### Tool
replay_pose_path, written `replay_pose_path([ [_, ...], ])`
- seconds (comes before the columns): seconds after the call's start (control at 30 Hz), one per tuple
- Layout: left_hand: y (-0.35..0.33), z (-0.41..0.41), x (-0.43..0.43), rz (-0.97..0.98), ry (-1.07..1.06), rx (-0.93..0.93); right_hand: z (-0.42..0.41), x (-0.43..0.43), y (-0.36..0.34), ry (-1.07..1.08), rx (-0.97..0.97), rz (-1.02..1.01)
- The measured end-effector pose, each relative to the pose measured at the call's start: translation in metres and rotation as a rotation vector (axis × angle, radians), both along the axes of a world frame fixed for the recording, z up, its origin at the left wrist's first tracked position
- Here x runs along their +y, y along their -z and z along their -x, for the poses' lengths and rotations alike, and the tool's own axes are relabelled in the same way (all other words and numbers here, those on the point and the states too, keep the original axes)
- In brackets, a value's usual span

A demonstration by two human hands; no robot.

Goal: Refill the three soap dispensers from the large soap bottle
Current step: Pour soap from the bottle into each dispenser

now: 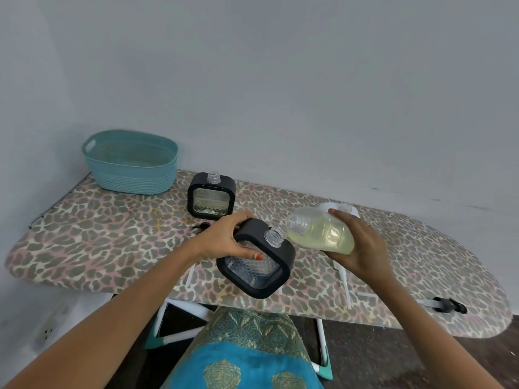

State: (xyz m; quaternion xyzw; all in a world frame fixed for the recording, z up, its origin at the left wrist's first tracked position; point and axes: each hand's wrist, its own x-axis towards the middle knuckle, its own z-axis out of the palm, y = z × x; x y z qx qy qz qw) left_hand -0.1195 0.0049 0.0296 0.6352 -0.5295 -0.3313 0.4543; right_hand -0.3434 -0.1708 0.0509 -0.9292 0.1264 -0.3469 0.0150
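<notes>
**Clerk:** Item one?

**Me:** Large soap bottle [323, 231]. It is held in the air over the ironing board [98, 234], tipped on its side with its open mouth pointing left. My right grip [362, 248] is clamped round its belly from beneath, one fingertip over the top. The walls are clear, with pale yellow soap pooled along the low side. I judge it the heavier piece, its weight sliding as it tilts. The walls probably give under a squeeze and would be slick if any soap has run. Best taken wide round the belly, never by the neck.

**Clerk:** Item two?

**Me:** Held dispenser [261, 282]. It is also in the air and tilted, its uncapped neck just beside the bottle's mouth. My left grip [224, 237] is clamped on the upper corner of the black frame, thumb on the clear patterned panel. It looks almost empty, so I judge it light. The frame seems stiff and a safe place to hold. Whether the panel is glass or plastic I cannot tell, so I treat it as breakable.

**Clerk:** Item three?

**Me:** Second dispenser [211, 196]. It stands upright on the board behind my left grip, uncapped, with a little soap low inside. I would take it by the frame's sides.

**Clerk:** And the third dispenser?

**Me:** Not identified. Something white lies behind the bottle, but I cannot make it out.
</notes>
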Motion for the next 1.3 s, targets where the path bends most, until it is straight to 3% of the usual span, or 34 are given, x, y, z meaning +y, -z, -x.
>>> replay_pose_path([
  [0.2, -0.002, 0.001, 0.003, -0.011, 0.001, -0.010, -0.004, 0.000, -0.004, -0.035, 0.014, 0.152],
  [0.7, 0.001, 0.002, 0.005, 0.002, 0.010, 0.031, -0.007, -0.010, -0.011, -0.041, 0.115, 0.282],
  [1.3, 0.006, 0.002, 0.002, 0.012, 0.012, 0.045, -0.006, -0.009, -0.023, -0.022, 0.172, 0.319],
])
